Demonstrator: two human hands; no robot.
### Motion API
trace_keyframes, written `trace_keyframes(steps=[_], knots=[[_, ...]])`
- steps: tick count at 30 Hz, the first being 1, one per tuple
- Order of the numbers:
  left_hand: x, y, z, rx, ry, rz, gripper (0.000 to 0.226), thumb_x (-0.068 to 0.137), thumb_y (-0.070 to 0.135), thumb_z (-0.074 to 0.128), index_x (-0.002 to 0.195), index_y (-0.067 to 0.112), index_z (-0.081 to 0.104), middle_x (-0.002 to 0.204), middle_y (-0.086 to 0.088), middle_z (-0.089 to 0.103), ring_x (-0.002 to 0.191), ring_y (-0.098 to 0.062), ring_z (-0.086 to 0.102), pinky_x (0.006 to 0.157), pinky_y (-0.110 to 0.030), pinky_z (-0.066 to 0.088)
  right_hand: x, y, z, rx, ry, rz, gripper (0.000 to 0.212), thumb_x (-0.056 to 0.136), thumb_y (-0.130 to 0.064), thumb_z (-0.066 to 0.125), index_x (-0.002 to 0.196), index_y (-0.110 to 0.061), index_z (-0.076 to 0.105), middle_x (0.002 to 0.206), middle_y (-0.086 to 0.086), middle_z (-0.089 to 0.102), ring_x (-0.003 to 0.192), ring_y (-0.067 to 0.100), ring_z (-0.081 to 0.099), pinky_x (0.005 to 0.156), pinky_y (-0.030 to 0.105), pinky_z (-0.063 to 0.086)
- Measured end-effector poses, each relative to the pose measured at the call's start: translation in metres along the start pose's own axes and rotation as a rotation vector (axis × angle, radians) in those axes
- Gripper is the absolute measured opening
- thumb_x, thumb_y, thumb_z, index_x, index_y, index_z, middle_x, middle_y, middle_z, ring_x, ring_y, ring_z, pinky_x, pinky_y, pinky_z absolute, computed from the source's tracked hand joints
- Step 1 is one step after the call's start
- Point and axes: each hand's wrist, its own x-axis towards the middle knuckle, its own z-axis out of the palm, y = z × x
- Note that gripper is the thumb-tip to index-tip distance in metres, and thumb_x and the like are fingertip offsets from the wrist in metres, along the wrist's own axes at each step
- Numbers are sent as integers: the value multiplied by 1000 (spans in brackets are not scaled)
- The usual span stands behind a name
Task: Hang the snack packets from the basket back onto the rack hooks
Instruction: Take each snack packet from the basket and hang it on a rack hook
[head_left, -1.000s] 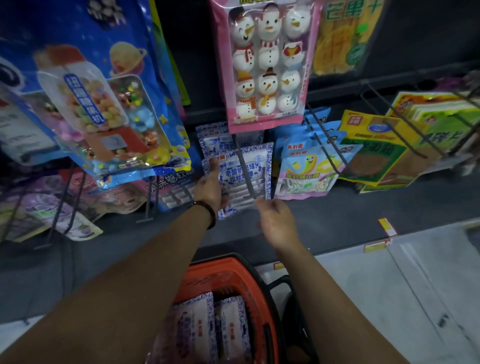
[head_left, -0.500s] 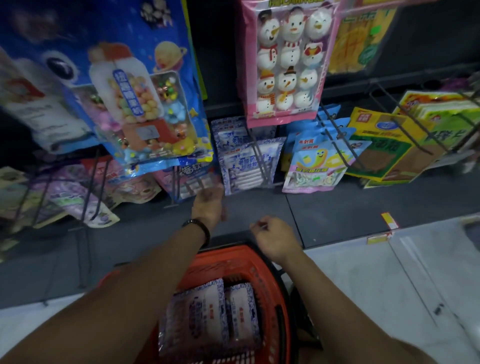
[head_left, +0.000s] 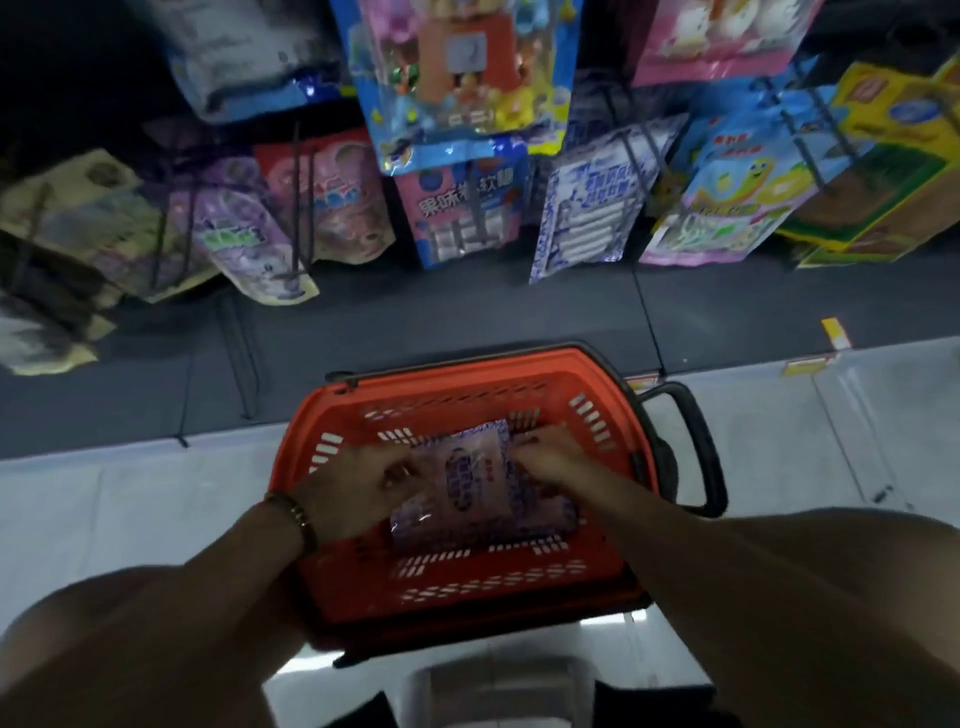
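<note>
An orange basket (head_left: 457, 366) stands on the floor below the rack. Inside it lie white-and-blue snack packets, and the top packet (head_left: 470, 483) is tilted between both hands. My left hand (head_left: 353, 493), with a dark bracelet at the wrist, grips the packet's left edge. My right hand (head_left: 550, 460) holds its upper right edge, fingers spread over the packets beneath. A matching white-and-blue packet (head_left: 592, 213) hangs on a rack hook (head_left: 631, 150) up and to the right of the basket. The picture is blurred by motion.
The low hooks carry a pink-and-blue packet (head_left: 467, 208), a yellow-green worm packet (head_left: 727, 197), purple and red packets at left, and yellow-green boxes (head_left: 883, 171) at right. Big blue and pink bags hang above. The basket's black handle (head_left: 696, 441) sticks out right. A dark plinth runs below the rack.
Both hands have dropped from the rack down into the basket and closed on a packet. The view has tilted down, so the basket now fills the middle.
</note>
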Motion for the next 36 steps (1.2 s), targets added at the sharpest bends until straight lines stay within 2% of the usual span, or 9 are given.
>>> trace_keyframes(steps=[3, 6, 9, 16, 24, 27, 30, 32, 36], knots=[[0, -18, 10, -11, -45, -36, 13, 103, 28, 67, 114, 31, 72, 105, 9, 78, 99, -10, 73, 88, -21, 52, 7, 26, 42, 57, 3, 101, 20, 103, -23, 67, 104, -3, 68, 91, 15, 64, 88, 31, 68, 75, 36, 50], [9, -22, 9, -10, -109, -53, 22, 104, 40, 66, 123, 31, 69, 116, 5, 77, 107, -16, 71, 97, -35, 55, 10, 46, 71, 208, -11, 224, 21, 102, -18, 70, 118, -7, 62, 114, 15, 64, 103, 30, 64, 88, 43, 52], [17, -27, 7, 19, -147, -83, 25, 105, 42, 63, 125, 28, 68, 117, 1, 76, 108, -21, 71, 96, -35, 55, 14, 47, 90, 357, 72, 277, 41, 100, -10, 73, 137, 4, 61, 130, 21, 67, 110, 34, 65, 86, 40, 51], [23, -43, 11, 35, -220, -140, 18, 111, 41, 49, 97, 37, 58, 110, -1, 76, 105, -24, 70, 85, -31, 51, 28, 23, 111, 460, 14, 307, 36, 100, -13, 73, 132, 4, 67, 126, 21, 74, 116, 39, 71, 105, 56, 58], [21, -40, 7, 20, -168, -194, 29, 108, 42, 55, 125, 22, 69, 126, -4, 72, 115, -24, 66, 96, -35, 52, -6, 15, 81, 336, 10, -23, 23, 109, -21, 58, 118, -1, 67, 112, 20, 73, 99, 32, 72, 79, 43, 66], [14, -37, 11, 17, -81, -198, 38, 104, 46, 63, 133, 21, 65, 133, -6, 69, 122, -28, 65, 97, -34, 51, -33, 12, 52, 324, 10, -128, 18, 103, -2, 59, 98, -10, 74, 94, 15, 77, 81, 27, 70, 70, 33, 59], [4, -24, 17, -62, 11, -216, 68, 96, 49, 73, 152, 19, 50, 154, -9, 56, 139, -29, 56, 112, -37, 46, -66, 2, 13, 204, -39, -244, 23, 104, 2, 60, 122, -6, 72, 109, 9, 74, 95, 22, 68, 86, 34, 54], [0, -9, 12, -167, 50, -174, 83, 90, 48, 81, 157, 17, 43, 161, -8, 49, 145, -27, 51, 119, -42, 43, -92, -9, -15, 147, -92, -313, 30, 107, -1, 58, 134, -9, 65, 116, 6, 72, 105, 22, 68, 82, 30, 58], [-13, 21, -12, -434, 227, 54, 74, 83, 28, 93, 148, 24, 56, 144, 9, 67, 136, -13, 62, 116, -39, 49, -148, -36, -68, 88, -218, -450, 29, 109, 2, 54, 136, -7, 60, 124, 15, 72, 103, 18, 74, 81, 37, 65]])
